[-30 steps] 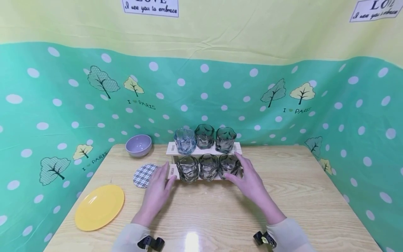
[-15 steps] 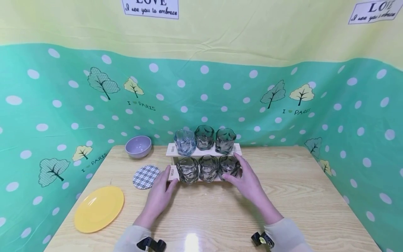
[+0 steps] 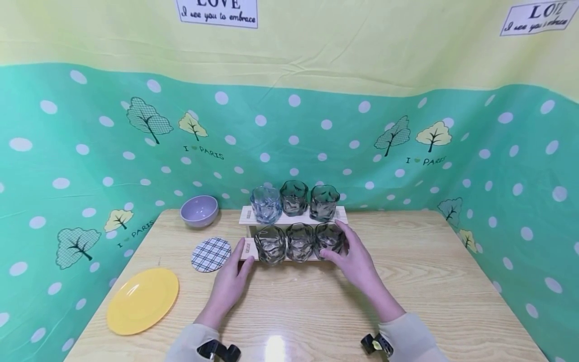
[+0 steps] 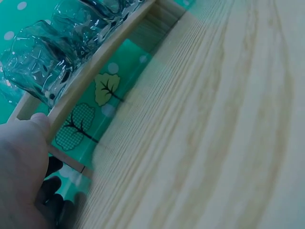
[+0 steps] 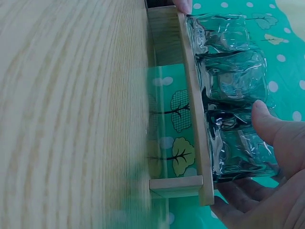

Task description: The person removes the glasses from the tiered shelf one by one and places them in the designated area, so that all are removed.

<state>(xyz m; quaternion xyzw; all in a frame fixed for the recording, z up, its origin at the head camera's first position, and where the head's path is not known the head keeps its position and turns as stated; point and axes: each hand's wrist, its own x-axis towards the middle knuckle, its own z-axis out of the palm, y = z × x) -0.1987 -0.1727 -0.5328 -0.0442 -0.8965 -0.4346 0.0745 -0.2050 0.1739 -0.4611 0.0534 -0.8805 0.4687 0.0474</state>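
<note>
Head view: two hands flanked a two-tier wooden rack [image 3: 340, 215] of glass tumblers at the bench's [image 3: 429, 281] far middle.

The left hand [image 3: 230, 281] rested at the rack's 9 o'clock end, fingers straight and together, thumb on the lower rail. The right hand [image 3: 357, 259] sat at 3 o'clock, fingers apart and curled round the rightmost lower tumbler [image 3: 329, 237]. A checked coaster [image 3: 210, 254], purple bowl [image 3: 199, 209] and yellow plate [image 3: 142, 300] lay toward 9 o'clock.
</note>
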